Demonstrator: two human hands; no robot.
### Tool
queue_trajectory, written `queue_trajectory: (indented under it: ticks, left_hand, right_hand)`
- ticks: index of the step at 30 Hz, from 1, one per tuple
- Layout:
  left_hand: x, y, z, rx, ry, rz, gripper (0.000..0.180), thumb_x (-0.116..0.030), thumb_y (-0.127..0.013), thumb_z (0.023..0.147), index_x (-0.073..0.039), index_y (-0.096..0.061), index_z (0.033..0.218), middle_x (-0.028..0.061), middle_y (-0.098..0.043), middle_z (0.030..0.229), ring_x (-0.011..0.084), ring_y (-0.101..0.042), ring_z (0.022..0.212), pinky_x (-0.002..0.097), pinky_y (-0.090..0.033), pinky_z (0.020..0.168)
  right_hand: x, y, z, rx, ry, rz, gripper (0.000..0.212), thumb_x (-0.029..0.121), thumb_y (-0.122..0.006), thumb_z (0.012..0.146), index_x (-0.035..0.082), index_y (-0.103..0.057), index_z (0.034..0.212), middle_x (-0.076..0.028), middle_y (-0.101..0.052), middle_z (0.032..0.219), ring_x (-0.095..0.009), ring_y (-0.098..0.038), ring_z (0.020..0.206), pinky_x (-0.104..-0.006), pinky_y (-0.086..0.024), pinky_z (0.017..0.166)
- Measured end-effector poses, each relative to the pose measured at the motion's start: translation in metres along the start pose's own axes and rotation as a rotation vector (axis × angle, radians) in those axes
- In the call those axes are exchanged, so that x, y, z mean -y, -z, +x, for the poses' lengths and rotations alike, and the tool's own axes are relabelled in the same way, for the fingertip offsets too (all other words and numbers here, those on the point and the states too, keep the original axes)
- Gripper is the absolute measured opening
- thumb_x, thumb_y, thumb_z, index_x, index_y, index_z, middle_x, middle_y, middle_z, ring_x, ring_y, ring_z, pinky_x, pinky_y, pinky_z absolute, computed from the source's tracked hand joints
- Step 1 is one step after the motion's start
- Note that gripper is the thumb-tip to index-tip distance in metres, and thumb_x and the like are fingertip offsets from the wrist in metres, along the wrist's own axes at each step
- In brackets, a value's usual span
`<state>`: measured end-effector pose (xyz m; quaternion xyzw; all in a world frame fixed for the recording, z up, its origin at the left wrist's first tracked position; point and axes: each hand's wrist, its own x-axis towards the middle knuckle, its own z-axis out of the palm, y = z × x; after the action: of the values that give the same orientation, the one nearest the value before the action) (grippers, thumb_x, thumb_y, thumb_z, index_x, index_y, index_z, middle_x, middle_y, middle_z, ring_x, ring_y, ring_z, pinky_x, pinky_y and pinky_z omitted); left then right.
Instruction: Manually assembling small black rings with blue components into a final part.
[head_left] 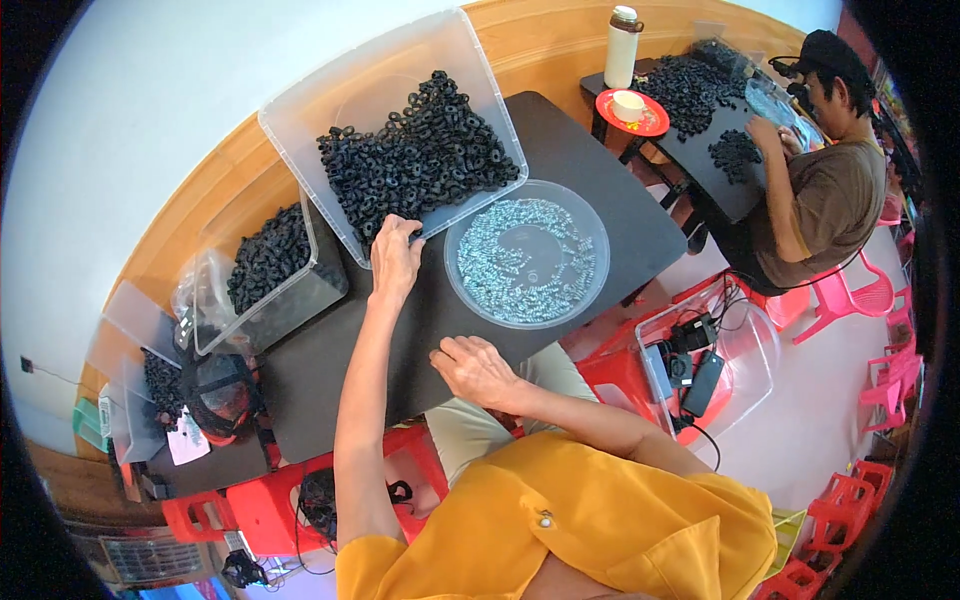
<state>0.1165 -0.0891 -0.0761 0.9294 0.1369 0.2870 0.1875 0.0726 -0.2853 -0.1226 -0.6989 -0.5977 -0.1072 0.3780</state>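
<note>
Right hand (474, 372): over the table's (590, 165) near edge, fingers loosely bent; cannot tell if pinching.
Left hand (396, 264): at the bin's near corner, fingers curled close together; grip hidden.
Dish (599, 250): round, right of the bin, holding silvery bits (483, 272).
Bin (312, 92): beyond left hand, opening toward the person, long axis slanting up rightward.
Black rings (420, 160): heaped inside, pointing every way.

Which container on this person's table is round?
The shallow clear tub of silvery pieces, right of the left hand; the bins holding black pieces are rectangular.
</note>
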Motion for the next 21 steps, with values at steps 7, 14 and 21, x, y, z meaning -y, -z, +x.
queue_trajectory:
  ticks: [7, 14, 21]
  left_hand:
    - [-0.001, 0.003, -0.011, -0.165, -0.126, 0.031, 0.016, 0.001, -0.059, 0.073, 0.0, -0.062, 0.088, 0.0132, -0.057, 0.083, 0.0317, -0.058, 0.076, 0.0381, -0.046, 0.067]
    - [-0.001, 0.003, -0.046, -0.235, 0.195, -0.598, 0.014, 0.006, -0.053, 0.076, 0.002, -0.061, 0.088, 0.0056, -0.058, 0.074, 0.0119, -0.061, 0.062, 0.0233, -0.05, 0.055]
    - [-0.01, -0.002, -0.069, -0.013, 0.497, -1.286, 0.012, 0.0, -0.051, 0.081, 0.002, -0.062, 0.087, 0.0069, -0.061, 0.081, 0.0171, -0.064, 0.069, 0.0245, -0.053, 0.061]
  right_hand:
    - [0.004, 0.006, 0.003, 0.009, -0.018, 0.048, 0.005, 0.006, -0.058, 0.07, 0.004, -0.053, 0.071, -0.009, -0.049, 0.072, -0.025, -0.055, 0.066, -0.0362, -0.045, 0.058]
    - [-0.011, 0.086, 0.012, -0.131, -0.295, 0.085, 0.006, 0.011, -0.062, 0.075, 0.005, -0.062, 0.079, -0.011, -0.055, 0.069, -0.029, -0.058, 0.065, -0.0374, -0.046, 0.056]
    - [-0.115, 0.098, 0.026, 0.099, -0.471, -0.201, 0.015, 0.01, -0.066, 0.069, 0.006, -0.064, 0.083, -0.013, -0.058, 0.087, -0.033, -0.059, 0.084, -0.0408, -0.047, 0.072]
